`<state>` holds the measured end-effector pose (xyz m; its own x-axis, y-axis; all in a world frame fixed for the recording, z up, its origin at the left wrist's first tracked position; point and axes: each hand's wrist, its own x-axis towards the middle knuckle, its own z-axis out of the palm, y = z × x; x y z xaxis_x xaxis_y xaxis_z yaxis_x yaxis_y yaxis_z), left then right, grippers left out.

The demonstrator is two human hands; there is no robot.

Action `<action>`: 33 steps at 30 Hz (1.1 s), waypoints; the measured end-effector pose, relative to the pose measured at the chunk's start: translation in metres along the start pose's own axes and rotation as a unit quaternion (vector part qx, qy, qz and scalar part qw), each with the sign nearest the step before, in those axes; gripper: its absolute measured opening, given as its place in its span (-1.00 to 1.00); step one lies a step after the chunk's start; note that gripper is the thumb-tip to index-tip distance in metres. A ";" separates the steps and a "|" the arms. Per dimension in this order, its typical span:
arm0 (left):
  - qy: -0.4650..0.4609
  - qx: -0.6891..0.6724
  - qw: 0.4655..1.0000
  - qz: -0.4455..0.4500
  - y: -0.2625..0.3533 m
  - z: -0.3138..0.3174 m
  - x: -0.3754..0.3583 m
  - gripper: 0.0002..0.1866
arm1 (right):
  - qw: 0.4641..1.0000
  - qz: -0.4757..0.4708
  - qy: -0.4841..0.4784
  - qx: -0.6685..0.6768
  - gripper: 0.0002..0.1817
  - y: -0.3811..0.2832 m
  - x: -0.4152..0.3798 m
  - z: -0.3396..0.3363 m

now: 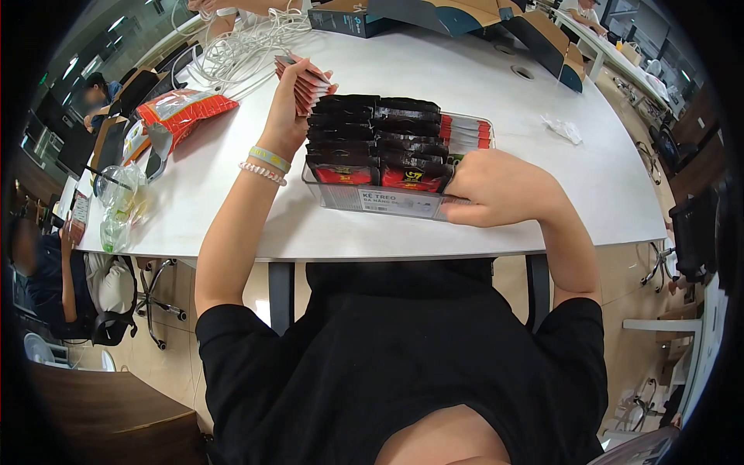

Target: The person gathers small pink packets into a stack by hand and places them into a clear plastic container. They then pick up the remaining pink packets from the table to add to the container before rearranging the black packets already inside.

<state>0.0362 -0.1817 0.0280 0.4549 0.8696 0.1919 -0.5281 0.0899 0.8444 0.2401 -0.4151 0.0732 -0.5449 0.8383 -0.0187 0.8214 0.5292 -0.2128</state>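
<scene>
A clear plastic bin (349, 203) with a white label stands near the table's front edge. Two rows of dark coffee sachets (415, 177), red at the front and marked G7, fill much of it. Red and white stick packs (467, 133) lie at its right side. Raised at the bin's back left corner, my left hand (291, 97) is closed around a fanned bunch of red stick packs (308, 89). My right hand (504, 186) is curled at the bin's front right corner, knuckles up; its fingertips are partly hidden, and what they grip cannot be made out.
An orange-red bag (190, 116) and a crumpled clear plastic bag (124, 205) lie on the left. Tangled white cables (232, 58) are at the back left. Open dark cardboard boxes (449, 19) stand at the back. A crumpled wrapper (562, 129) is on the right. Other people sit nearby.
</scene>
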 end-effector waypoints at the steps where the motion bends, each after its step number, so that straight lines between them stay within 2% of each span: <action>1: 0.002 0.008 1.000 -0.001 0.000 0.000 0.000 -0.68 | 1.000 0.009 0.011 0.017 -0.45 -0.001 0.000 0.001; 7: 0.007 0.013 0.999 -0.040 0.003 0.006 -0.007 -0.68 | 0.996 0.045 0.017 -0.077 -0.08 -0.008 0.001 0.006; 13: 0.015 0.004 0.998 -0.068 0.005 0.009 -0.011 -0.69 | 0.990 0.080 -0.015 -0.115 -0.05 -0.013 0.003 0.003; 16: 0.015 0.015 0.997 -0.075 0.006 0.009 -0.010 -0.68 | 0.991 0.069 -0.011 -0.114 -0.06 -0.013 0.002 0.002; 18: 0.007 0.021 0.997 -0.079 0.007 0.011 -0.011 -0.67 | 0.994 0.027 0.005 -0.107 -0.14 -0.008 0.002 -0.001; 19: 0.005 0.019 0.998 -0.055 0.007 0.011 -0.010 -0.65 | 0.995 0.006 0.012 -0.103 -0.18 -0.003 0.002 -0.003; 21: 0.000 0.014 1.000 -0.005 0.007 0.013 -0.008 -0.62 | 0.991 -0.053 0.120 0.036 -0.34 0.006 0.000 -0.012; 22: -0.024 0.006 1.000 -0.010 0.012 0.013 -0.010 -0.59 | 0.976 -0.081 0.172 0.106 -0.42 0.010 -0.002 -0.017; 24: -0.073 -0.010 0.997 -0.019 0.037 0.010 -0.015 -0.55 | 0.949 -0.069 0.281 0.125 -0.57 0.018 -0.006 -0.023; 25: -0.107 -0.010 0.994 0.012 0.047 0.011 -0.017 -0.44 | 0.931 -0.064 0.335 0.133 -0.64 0.020 -0.006 -0.025; 27: -0.189 -0.005 0.980 0.056 0.070 0.017 -0.032 -0.30 | 0.882 -0.098 0.457 0.065 -0.68 0.023 -0.003 -0.024; 28: -0.220 0.045 0.968 0.111 0.077 0.027 -0.046 -0.23 | 0.849 -0.113 0.516 0.031 -0.68 0.024 -0.001 -0.022; 30: -0.286 0.141 0.923 0.216 0.081 0.050 -0.077 -0.10 | 0.813 -0.157 0.560 -0.017 -0.56 0.021 0.003 -0.017; 31: -0.348 0.148 0.917 0.127 0.079 0.051 -0.084 0.01 | 0.794 -0.177 0.580 -0.044 -0.49 0.018 0.005 -0.017; 32: -0.384 0.172 0.906 0.050 0.078 0.063 -0.103 0.04 | 0.796 -0.212 0.563 -0.065 -0.31 0.012 0.005 -0.018; 33: -0.424 0.156 0.892 0.024 0.069 0.068 -0.113 -0.08 | 0.793 -0.228 0.564 -0.044 -0.30 0.005 0.007 -0.016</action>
<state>-0.0035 -0.3069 0.0986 0.8851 0.1774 0.4302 -0.3976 -0.1920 0.8973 0.2431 -0.4044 0.0881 -0.3318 0.1162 0.9361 0.6183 0.7763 0.1228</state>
